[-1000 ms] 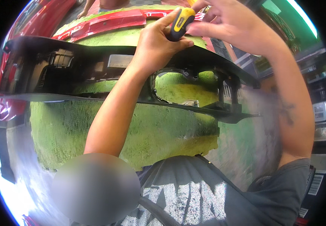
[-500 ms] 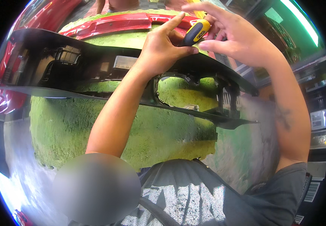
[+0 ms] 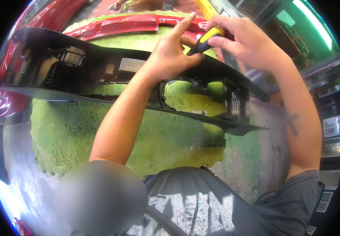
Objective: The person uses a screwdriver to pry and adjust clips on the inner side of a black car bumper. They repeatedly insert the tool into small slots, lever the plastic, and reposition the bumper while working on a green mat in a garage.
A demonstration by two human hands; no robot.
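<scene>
A screwdriver (image 3: 207, 41) with a yellow and black handle slants over the far edge of a long black plastic car panel (image 3: 99, 69), which looks like a bumper cover. My right hand (image 3: 243, 41) is wrapped round the handle from the right. Close to the handle's lower end, my left hand (image 3: 172, 55) has its thumb and curled fingers about the shaft, with the index finger stretched away. The shaft and tip are hidden by my left hand. Beneath my wrists, the panel shows a large opening with clips and brackets along its rim.
The panel lies on a worn green mat (image 3: 75, 133). Beyond it is a red glossy strip (image 3: 126, 25). A red car (image 3: 40, 17) stands at the far left. Part of another person (image 3: 144, 4) shows at the top. Shelving and boxes (image 3: 333, 126) line the right side.
My right hand's fingers, spread beside the handle before, are now closed round it. The handle has tilted slightly, and my left hand has stayed almost in place.
</scene>
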